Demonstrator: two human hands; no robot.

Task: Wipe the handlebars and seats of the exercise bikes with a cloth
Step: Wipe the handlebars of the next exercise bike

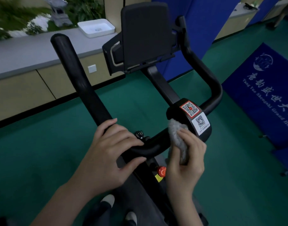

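Grey fleecy cloth (pixel 177 141) sits bunched in the right hand (pixel 185 162), fingers and thumb curled round it, pressed against the handlebar (pixel 84 82) just beside the black centre housing (pixel 182 115) with its two QR stickers. The left hand (pixel 110 150) grips the bar's left bend. A red knob (pixel 161 171), possibly a brake, sits below between the wrists. Beyond stands the dark console (pixel 145 35); a blue mat (pixel 262 95) lies to the right.

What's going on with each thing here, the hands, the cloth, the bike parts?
left hand, gripping the handlebar bend.
right hand, holding the cloth.
cloth, bunched, pressed against the handlebar beside the stickered hub.
display panel, dark.
white tray, sitting on the counter.
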